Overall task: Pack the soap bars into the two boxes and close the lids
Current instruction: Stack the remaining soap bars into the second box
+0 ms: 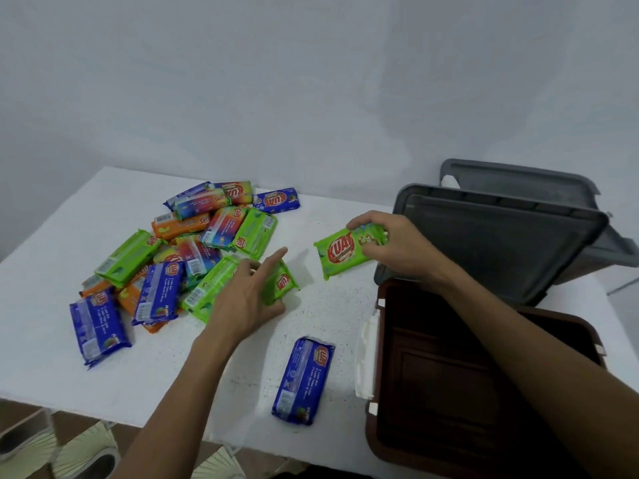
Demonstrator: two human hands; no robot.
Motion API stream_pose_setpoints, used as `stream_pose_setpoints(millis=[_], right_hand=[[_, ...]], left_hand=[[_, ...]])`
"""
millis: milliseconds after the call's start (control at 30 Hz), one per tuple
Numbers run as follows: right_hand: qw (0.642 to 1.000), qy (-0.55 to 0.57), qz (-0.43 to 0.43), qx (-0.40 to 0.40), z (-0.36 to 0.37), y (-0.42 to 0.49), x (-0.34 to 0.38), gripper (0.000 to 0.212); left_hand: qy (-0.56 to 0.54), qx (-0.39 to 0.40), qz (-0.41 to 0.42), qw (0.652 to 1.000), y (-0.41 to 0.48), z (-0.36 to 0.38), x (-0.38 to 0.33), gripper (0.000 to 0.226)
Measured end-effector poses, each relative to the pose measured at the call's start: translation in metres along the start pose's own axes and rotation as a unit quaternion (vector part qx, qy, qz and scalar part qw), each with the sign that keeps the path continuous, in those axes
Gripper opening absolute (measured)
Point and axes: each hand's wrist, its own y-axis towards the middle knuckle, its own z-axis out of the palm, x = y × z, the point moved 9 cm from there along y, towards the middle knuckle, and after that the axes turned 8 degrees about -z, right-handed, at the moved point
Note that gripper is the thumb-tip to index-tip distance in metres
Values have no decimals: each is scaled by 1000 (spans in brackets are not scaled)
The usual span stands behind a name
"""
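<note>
A heap of wrapped soap bars [193,243] in green, blue, orange and rainbow wrappers lies on the left of the white table [62,368]. My right hand [394,243] grips a green soap bar [342,252] just left of the boxes. My left hand [249,295] hovers with spread fingers over another green bar [281,281] at the heap's near edge. One blue bar [304,378] lies alone near the front. The brown box [377,454] stands open on the right, nothing visible in it, its grey lid [501,243] raised.
A second grey lid [518,178] stands behind the first; its box is hidden. A white latch [366,357] hangs on the brown box's left wall. The table's front edge runs below my forearms, with floor and shoes beyond.
</note>
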Motion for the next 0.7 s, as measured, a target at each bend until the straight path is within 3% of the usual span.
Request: stream_pose_setpoints(millis=[300,500,700], right_hand=[[987,130,-26,-91,-51,-59,21,30],[967,219,22,-125,-73,-116,18,35],[961,235,52,-137,-88,-160,-3,40]], left_hand=[[-150,-118,79,978,-7,-52,-58,65],[-370,-81,75,922,-11,-59,-92,59],[-497,-20,72,864,-16,-48,-122,61]])
